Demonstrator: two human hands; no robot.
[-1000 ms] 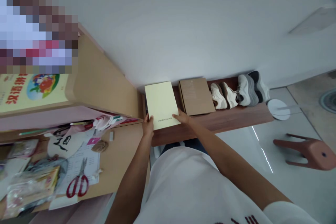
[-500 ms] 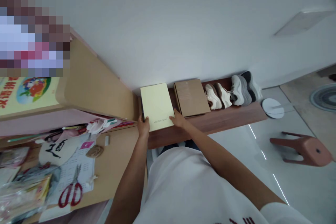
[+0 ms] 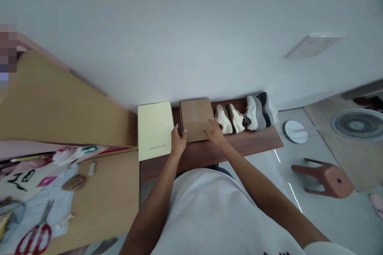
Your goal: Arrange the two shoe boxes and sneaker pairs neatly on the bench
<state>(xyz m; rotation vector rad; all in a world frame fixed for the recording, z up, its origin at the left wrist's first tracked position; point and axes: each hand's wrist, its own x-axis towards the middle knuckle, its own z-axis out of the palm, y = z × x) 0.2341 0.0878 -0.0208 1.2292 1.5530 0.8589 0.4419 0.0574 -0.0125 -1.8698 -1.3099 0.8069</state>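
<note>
A pale yellow box (image 3: 154, 129) lies at the left end of a dark wooden bench (image 3: 239, 146), beside a brown cardboard box (image 3: 195, 117). My left hand (image 3: 178, 142) rests at the brown box's near left corner, fingers curled against its edge. Spread fingers of my right hand (image 3: 214, 133) touch the same box's near right corner. Neither hand touches the yellow box.
Beige sneakers (image 3: 229, 118) and grey sneakers (image 3: 259, 107) stand on the bench to the right of the boxes. A desk (image 3: 107, 191) with papers and red scissors (image 3: 33, 237) is at left. A pink stool (image 3: 326, 172), a white disc (image 3: 295, 131) and a fan (image 3: 358, 124) sit on the floor.
Both hands have left the yellow box, which now lies on the bench, and moved right to the brown box. The camera view has swung to the right.
</note>
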